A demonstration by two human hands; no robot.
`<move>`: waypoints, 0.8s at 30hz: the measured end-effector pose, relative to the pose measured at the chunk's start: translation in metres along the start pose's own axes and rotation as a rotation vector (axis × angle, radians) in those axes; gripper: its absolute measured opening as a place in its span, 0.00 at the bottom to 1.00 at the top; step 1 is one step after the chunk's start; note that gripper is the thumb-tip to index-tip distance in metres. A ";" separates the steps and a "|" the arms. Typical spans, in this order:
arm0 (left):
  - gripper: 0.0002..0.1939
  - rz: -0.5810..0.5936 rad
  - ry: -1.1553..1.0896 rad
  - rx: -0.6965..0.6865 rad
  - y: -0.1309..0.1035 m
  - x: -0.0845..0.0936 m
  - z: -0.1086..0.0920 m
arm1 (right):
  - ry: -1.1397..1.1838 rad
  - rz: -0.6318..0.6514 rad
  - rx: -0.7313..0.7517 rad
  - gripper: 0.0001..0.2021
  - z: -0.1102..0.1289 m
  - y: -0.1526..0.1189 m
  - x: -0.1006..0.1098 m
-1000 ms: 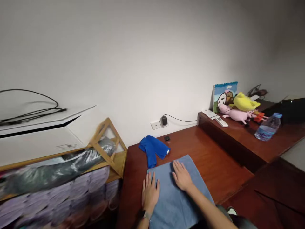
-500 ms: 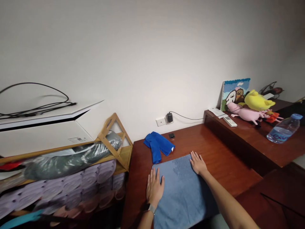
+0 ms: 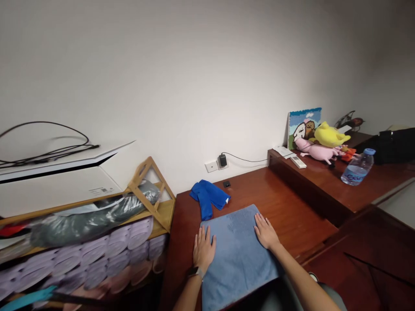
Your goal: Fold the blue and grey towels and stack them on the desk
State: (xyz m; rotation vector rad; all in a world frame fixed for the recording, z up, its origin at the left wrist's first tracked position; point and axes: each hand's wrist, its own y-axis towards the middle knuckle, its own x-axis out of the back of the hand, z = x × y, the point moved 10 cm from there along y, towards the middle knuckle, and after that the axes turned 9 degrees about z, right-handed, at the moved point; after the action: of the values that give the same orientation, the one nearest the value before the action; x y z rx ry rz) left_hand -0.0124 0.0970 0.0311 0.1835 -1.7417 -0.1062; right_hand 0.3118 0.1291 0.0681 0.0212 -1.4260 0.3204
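A blue-grey cloth (image 3: 238,259) lies spread flat on the brown wooden desk (image 3: 292,203), its near end reaching the front edge. On its left edge rests my left hand (image 3: 204,250), palm down with the fingers stretched forward and a watch at the wrist. My right hand (image 3: 266,231) lies flat along the cloth's right edge near its far corner, fingers slightly apart. Neither hand grips anything. Just beyond the cloth's far left corner is a crumpled bright blue cloth (image 3: 209,198).
To the left, a wooden shelf (image 3: 158,194) holds a plastic-wrapped bundle (image 3: 97,222), lilac slippers (image 3: 112,244) and a white box (image 3: 61,185). A raised desk section on the right carries a water bottle (image 3: 358,168), plush toys (image 3: 329,134) and a remote control (image 3: 298,162). A charger (image 3: 222,160) is plugged into the wall.
The camera view has turned slightly to the right. My right hand has slid a little nearer along the cloth's right edge; my left hand stays on the left edge.
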 end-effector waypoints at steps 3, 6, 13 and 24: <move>0.30 -0.034 0.042 -0.065 0.002 0.012 -0.013 | 0.001 0.003 -0.010 0.33 0.003 -0.001 0.006; 0.29 -0.058 0.029 -0.168 -0.003 0.023 -0.059 | 0.005 0.004 -0.019 0.33 0.007 0.000 0.007; 0.29 0.080 -0.132 -0.348 -0.023 0.008 -0.220 | 0.000 -0.024 0.001 0.33 0.003 0.002 0.004; 0.33 0.053 -0.089 0.017 -0.085 -0.006 -0.002 | 0.000 -0.037 -0.009 0.33 -0.002 0.004 0.003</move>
State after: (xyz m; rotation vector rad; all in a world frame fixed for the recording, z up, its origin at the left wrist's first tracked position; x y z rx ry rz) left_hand -0.0045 0.0147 0.0107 0.1466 -1.8352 -0.0618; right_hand 0.3130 0.1342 0.0697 0.0404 -1.4256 0.2834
